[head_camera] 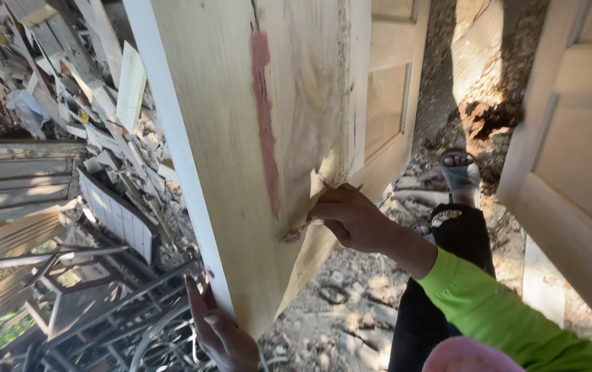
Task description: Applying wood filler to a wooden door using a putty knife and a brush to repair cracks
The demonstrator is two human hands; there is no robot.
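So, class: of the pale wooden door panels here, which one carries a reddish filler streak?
The nearest door, gripped by the left hand and worked by the right hand; the others show bare wood.

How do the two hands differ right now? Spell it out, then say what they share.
The right hand is raised against the face of the pale wooden door panel, pinching a small tool tipped with reddish filler; the left hand sits low, gripping the panel's bottom edge with no tool. The right hand's arm wears a bright green sleeve; the left hand's arm is out of view. Both touch the same panel.
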